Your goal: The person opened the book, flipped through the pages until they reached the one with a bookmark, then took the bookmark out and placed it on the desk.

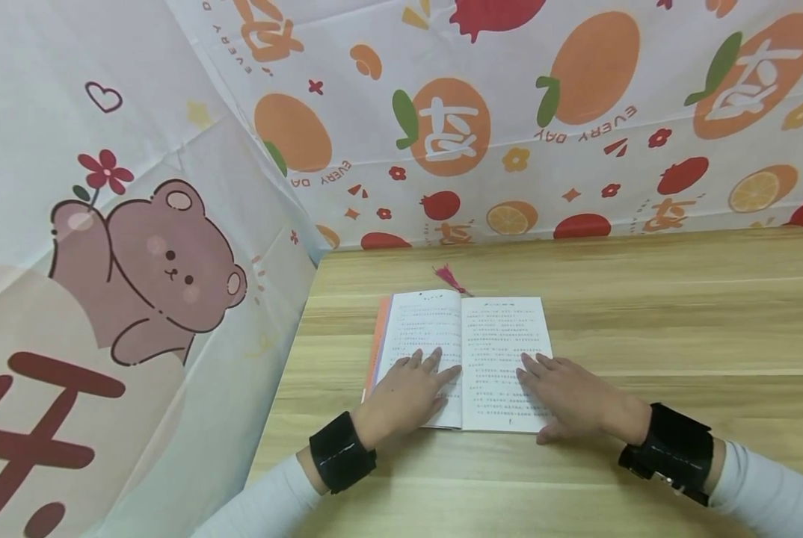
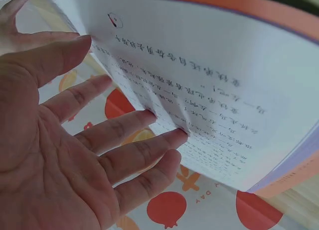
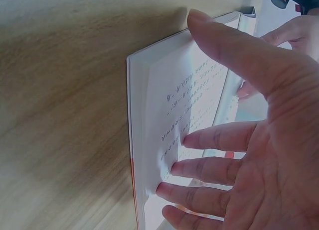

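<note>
An open book [image 1: 502,336] with printed pages lies flat on the wooden table, its spine running away from me. My left hand [image 1: 404,392] rests with spread fingers on the lower part of the left page [image 2: 199,56]. On the right page [image 3: 164,105], near its outer edge, the fingertips of my right hand [image 1: 573,396] touch the paper, and the thumb lies beside the book's lower right corner. Both hands have their fingers extended. A red tassel [image 1: 448,278] sticks out at the top of the book by the spine.
The wooden table [image 1: 677,314] stretches out on both sides of the book. Behind it hangs a white cloth [image 1: 381,119] printed with fruit; on the left, another cloth [image 1: 240,388] shows a bear. Black bands [image 1: 344,452] wrap both wrists.
</note>
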Action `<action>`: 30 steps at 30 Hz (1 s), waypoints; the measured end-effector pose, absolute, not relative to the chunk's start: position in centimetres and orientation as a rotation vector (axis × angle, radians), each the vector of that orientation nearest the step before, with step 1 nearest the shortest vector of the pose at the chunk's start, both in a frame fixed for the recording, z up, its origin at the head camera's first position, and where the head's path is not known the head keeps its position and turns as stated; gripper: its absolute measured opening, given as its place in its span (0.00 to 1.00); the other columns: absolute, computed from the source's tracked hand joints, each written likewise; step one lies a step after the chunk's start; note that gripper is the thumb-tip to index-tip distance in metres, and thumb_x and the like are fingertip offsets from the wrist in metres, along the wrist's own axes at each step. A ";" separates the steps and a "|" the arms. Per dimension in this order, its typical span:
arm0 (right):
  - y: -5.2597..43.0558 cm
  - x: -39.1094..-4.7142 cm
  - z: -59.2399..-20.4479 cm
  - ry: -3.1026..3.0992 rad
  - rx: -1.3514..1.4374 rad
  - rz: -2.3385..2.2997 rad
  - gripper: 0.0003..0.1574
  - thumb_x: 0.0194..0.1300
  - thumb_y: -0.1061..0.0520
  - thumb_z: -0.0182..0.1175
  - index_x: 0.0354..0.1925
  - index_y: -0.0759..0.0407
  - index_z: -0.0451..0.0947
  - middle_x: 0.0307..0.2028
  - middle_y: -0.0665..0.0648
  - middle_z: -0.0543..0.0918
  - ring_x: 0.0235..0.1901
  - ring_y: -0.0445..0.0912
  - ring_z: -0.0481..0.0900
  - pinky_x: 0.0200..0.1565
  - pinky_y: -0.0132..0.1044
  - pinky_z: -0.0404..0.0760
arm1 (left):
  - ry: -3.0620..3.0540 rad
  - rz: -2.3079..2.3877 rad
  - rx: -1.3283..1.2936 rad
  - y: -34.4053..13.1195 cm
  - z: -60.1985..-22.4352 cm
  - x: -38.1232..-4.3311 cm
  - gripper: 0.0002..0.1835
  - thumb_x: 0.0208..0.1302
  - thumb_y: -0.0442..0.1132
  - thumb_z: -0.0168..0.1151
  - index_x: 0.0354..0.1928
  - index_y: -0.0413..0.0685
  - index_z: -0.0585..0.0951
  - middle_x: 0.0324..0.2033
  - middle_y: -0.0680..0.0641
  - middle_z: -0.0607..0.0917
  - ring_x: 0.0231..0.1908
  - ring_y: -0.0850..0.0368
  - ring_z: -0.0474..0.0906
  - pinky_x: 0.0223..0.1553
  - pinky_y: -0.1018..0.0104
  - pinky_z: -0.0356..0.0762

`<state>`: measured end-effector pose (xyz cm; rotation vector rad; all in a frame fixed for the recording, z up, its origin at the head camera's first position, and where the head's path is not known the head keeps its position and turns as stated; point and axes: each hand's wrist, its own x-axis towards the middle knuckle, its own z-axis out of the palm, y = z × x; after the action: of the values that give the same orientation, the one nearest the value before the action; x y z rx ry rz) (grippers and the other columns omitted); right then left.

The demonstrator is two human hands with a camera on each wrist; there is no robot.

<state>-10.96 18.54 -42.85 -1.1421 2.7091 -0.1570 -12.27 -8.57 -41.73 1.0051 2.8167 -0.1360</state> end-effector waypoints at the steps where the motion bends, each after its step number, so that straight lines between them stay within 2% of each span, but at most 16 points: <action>1: 18.5 -11.0 -42.9 2.709 -1.143 -0.154 0.57 0.43 0.36 0.65 0.59 0.72 0.61 0.61 0.75 0.62 0.59 0.65 0.57 0.57 0.60 0.64 | 2.817 -0.127 1.006 -8.6 -41.8 -12.3 0.27 0.60 0.51 0.54 0.62 0.60 0.67 0.62 0.40 0.69 0.57 0.39 0.63 0.54 0.44 0.69; 7: 18.5 -11.2 -42.8 2.706 -1.142 -0.155 0.56 0.42 0.36 0.66 0.59 0.71 0.63 0.60 0.75 0.64 0.58 0.66 0.59 0.56 0.60 0.64 | 2.808 -0.096 1.002 -8.6 -41.9 -12.3 0.26 0.59 0.50 0.56 0.61 0.62 0.68 0.62 0.40 0.68 0.57 0.39 0.62 0.53 0.44 0.70; 11: 18.6 -11.4 -42.7 2.701 -1.130 -0.183 0.55 0.41 0.36 0.66 0.59 0.68 0.64 0.60 0.75 0.64 0.58 0.65 0.60 0.56 0.60 0.64 | 2.802 -0.057 0.991 -8.7 -42.0 -12.3 0.27 0.59 0.51 0.55 0.62 0.62 0.68 0.64 0.41 0.64 0.59 0.39 0.60 0.54 0.43 0.68; 17: 18.7 -11.6 -42.7 2.699 -1.139 -0.228 0.49 0.42 0.39 0.66 0.59 0.63 0.67 0.60 0.74 0.65 0.58 0.63 0.61 0.55 0.60 0.67 | 2.812 -0.019 1.090 -8.9 -42.2 -12.2 0.25 0.62 0.48 0.53 0.62 0.57 0.67 0.69 0.48 0.53 0.65 0.44 0.46 0.57 0.40 0.63; 21: 18.7 -11.6 -42.6 2.697 -1.147 -0.242 0.48 0.43 0.41 0.67 0.59 0.63 0.67 0.60 0.74 0.64 0.57 0.64 0.61 0.54 0.60 0.68 | 2.783 0.026 1.103 -9.0 -42.2 -12.2 0.26 0.63 0.47 0.51 0.64 0.56 0.65 0.69 0.50 0.55 0.66 0.48 0.42 0.56 0.38 0.62; 26: 18.6 -11.4 -42.4 2.687 -1.121 -0.246 0.47 0.44 0.43 0.67 0.59 0.62 0.66 0.60 0.75 0.64 0.57 0.65 0.61 0.54 0.60 0.68 | 2.751 0.088 1.061 -9.2 -42.6 -12.2 0.25 0.64 0.46 0.48 0.65 0.60 0.63 0.69 0.50 0.55 0.65 0.44 0.44 0.53 0.36 0.65; 30: 18.3 -11.1 -42.2 2.671 -1.130 -0.257 0.39 0.48 0.54 0.64 0.59 0.61 0.67 0.59 0.74 0.65 0.56 0.65 0.62 0.53 0.61 0.68 | 2.753 0.095 1.052 -9.2 -42.9 -12.2 0.24 0.65 0.46 0.44 0.64 0.62 0.64 0.69 0.49 0.53 0.64 0.38 0.46 0.50 0.35 0.68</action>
<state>-11.13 18.33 -42.20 -1.1303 2.6714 -0.2568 -12.17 -9.21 -42.87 1.0517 2.7529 0.0949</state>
